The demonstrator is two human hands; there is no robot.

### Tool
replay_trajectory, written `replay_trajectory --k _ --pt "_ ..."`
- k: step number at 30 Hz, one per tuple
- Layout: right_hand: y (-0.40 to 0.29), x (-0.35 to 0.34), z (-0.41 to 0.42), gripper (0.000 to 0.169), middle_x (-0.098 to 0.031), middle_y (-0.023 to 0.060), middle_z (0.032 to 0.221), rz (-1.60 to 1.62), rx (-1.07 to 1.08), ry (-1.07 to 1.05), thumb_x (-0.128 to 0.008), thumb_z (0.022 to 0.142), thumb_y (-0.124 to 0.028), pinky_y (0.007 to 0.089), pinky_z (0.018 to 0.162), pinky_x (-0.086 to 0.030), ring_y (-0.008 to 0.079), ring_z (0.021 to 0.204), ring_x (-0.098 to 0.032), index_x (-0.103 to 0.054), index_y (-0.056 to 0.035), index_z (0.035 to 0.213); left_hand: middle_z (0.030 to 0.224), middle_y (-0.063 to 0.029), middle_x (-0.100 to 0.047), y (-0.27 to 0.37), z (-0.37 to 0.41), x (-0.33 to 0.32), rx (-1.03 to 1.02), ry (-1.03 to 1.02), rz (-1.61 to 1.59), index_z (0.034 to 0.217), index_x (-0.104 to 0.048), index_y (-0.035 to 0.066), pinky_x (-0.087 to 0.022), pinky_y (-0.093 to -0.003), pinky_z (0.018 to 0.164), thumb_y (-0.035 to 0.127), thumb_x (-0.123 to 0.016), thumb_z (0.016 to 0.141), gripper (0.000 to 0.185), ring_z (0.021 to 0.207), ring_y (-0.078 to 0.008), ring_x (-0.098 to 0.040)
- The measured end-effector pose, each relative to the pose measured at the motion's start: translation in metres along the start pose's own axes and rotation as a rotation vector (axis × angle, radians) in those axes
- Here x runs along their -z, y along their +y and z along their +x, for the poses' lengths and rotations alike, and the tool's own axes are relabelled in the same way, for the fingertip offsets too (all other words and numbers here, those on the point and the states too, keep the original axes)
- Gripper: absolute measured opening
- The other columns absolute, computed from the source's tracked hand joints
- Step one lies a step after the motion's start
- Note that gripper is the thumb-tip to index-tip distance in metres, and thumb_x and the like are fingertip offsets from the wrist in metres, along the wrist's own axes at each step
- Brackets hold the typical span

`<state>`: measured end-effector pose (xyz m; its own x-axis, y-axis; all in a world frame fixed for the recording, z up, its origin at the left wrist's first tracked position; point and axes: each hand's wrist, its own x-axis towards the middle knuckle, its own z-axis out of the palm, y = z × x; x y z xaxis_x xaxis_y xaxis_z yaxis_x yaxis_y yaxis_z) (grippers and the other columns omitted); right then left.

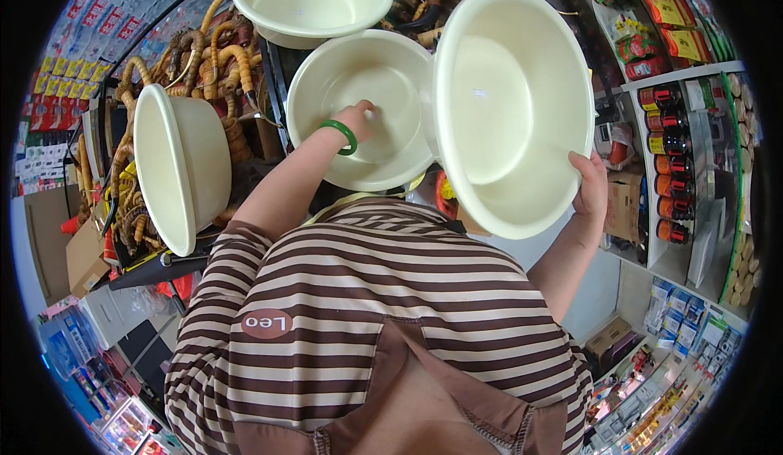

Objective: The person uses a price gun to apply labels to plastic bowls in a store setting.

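Observation:
In the head view, my right hand grips the lower right rim of a cream plastic basin, which is tilted up with its inside showing and a small sticker on its bottom. My left hand, a green bangle at its wrist, is inside a second cream basin in the middle. Its fingers are bent, with something small and whitish at their tips; I cannot tell what it is. A third basin lies beyond the middle one. On the left, a fourth basin rests tipped on its side.
Segmented, root-like brown pieces lie behind and left of the basins. Shelves with bottles and packets stand on the right, near a cardboard box. Another cardboard box is at the left, below hanging packets.

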<state>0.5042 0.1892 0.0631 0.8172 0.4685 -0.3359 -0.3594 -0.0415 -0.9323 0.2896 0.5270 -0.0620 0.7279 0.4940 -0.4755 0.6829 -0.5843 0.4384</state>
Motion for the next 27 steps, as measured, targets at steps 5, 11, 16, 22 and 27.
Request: replay_trajectory --k 5,11,16,22,27 --pt "0.006 -0.028 0.003 0.032 -0.060 0.0140 0.094 -0.041 0.016 0.002 -0.056 0.073 -0.005 0.0272 0.073 -0.046 0.0182 0.080 -0.058 -0.051 0.0065 0.102 0.094 -0.0163 -0.055 -0.004 -0.034 0.036 -0.055 0.521 0.003 0.103 -0.052 0.008 -0.044 -0.0394 0.078 0.014 -0.058 0.071 0.034 0.088 -0.0311 -0.054" --pt "0.028 -0.095 0.013 0.030 -0.061 0.0106 0.091 -0.178 0.051 -0.124 -0.056 0.073 -0.006 0.0255 0.069 -0.045 0.0151 0.077 -0.058 -0.054 0.0049 0.101 0.090 -0.0182 -0.057 -0.069 -0.057 0.065 0.193 0.652 -0.026 0.095 -0.056 0.004 -0.044 -0.0411 0.074 0.014 -0.056 0.071 0.026 0.085 -0.0336 -0.055" --pt "0.052 -0.143 0.033 0.028 -0.061 0.0111 0.090 -0.382 0.101 -0.194 -0.056 0.073 -0.007 0.0262 0.069 -0.045 0.0148 0.077 -0.058 -0.053 0.0044 0.098 0.085 -0.0185 -0.060 -0.087 -0.046 0.069 0.089 0.567 -0.263 0.088 -0.059 0.002 -0.045 -0.0394 0.071 0.019 -0.055 0.074 0.022 0.082 -0.0338 -0.057" --pt "0.068 -0.164 0.047 0.037 -0.059 0.0217 0.089 -0.989 0.236 -0.095 -0.058 0.070 -0.023 0.0367 0.076 -0.045 0.0329 0.083 -0.059 -0.052 0.0032 0.096 0.089 -0.0231 -0.059 -0.085 -0.035 0.082 0.138 0.463 -0.168 0.089 -0.057 -0.003 -0.045 -0.0386 0.074 0.024 -0.057 0.075 0.030 0.085 -0.0340 -0.058" --pt "0.076 -0.168 0.055 0.039 -0.058 0.0239 0.092 -1.230 0.204 -0.083 -0.057 0.070 -0.022 0.0399 0.080 -0.044 0.0354 0.089 -0.056 -0.049 0.0041 0.098 0.087 -0.0231 -0.060 -0.075 -0.040 0.095 0.152 0.421 -0.195 0.087 -0.060 -0.005 -0.045 -0.0369 0.074 0.033 -0.064 0.068 0.042 0.083 -0.0335 -0.058"
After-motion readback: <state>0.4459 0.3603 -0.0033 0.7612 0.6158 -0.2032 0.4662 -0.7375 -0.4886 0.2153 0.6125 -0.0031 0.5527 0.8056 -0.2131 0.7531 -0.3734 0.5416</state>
